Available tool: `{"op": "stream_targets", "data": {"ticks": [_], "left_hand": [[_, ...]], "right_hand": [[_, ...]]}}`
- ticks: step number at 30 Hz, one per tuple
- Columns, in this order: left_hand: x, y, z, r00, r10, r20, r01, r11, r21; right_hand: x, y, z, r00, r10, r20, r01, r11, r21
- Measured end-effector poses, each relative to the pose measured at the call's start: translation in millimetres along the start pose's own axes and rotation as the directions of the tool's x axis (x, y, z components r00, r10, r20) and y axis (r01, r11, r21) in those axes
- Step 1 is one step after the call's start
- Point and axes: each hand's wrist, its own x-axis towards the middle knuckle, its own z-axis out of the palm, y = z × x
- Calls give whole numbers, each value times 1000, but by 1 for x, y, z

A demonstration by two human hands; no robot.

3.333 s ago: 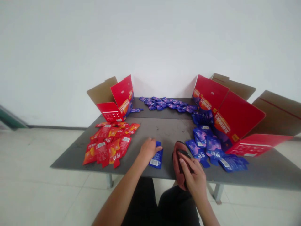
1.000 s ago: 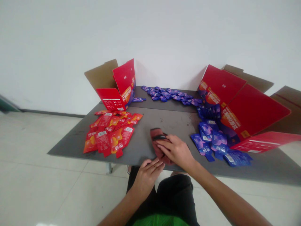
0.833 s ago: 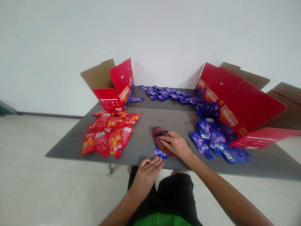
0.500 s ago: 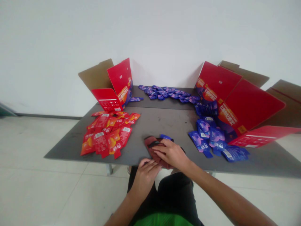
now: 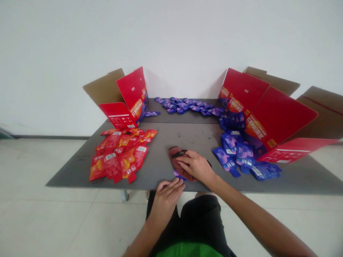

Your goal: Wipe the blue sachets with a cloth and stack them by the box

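Observation:
A reddish-brown cloth [image 5: 175,165] with dark edging lies bunched under my right hand [image 5: 197,167], whose fingers are bent and closed on it. Beneath the cloth is a blue pouch [image 5: 177,174]; just its near end shows, and the rest is covered. My left hand [image 5: 166,194] is at the table's front edge, its fingertips together on the near end of that pouch. The thumb's grip is partly hidden.
Red-orange pouches [image 5: 118,157] lie in a pile on the left, blue pouches [image 5: 238,153] on the right. More purple-blue pouches [image 5: 187,105] line the back. Open red cartons stand at left [image 5: 131,96] and right [image 5: 278,117] on the grey table [image 5: 171,134].
My right hand and the cloth have shifted away from the table's front edge. The pouch's near end is uncovered and its far end is now hidden. My left hand stays about where it was.

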Motion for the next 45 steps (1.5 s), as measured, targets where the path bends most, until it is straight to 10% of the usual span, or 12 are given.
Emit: {"op": "stream_targets", "data": {"ticks": [5, 11, 18, 24, 32, 41, 45], "left_hand": [[0, -3, 0, 999, 30, -13, -30, 1000, 10], [-1, -5, 1, 998, 50, 30, -52, 997, 63], [11, -5, -15, 994, 100, 46, -102, 993, 57], [47, 0, -10, 994, -103, 35, 95, 978, 184], [88, 8, 30, 966, -236, 108, 151, 849, 507], [127, -5, -5, 832, -391, 394, 156, 846, 510], [150, -24, -25, 749, -452, 485, 340, 890, 305]], "right_hand": [[24, 21, -19, 988, 126, -89, -133, 988, -78], [-6, -10, 2, 998, -49, -37, 49, 999, 2], [26, 30, -26, 973, 167, -162, -173, 985, -27], [-45, -8, -29, 840, 273, -470, -83, 919, 386], [-105, -7, -8, 738, 480, -475, -94, 769, 632], [-108, -1, -3, 751, 492, -440, -38, 697, 716], [-111, 1, -2, 788, 473, -395, -5, 646, 764]]}}
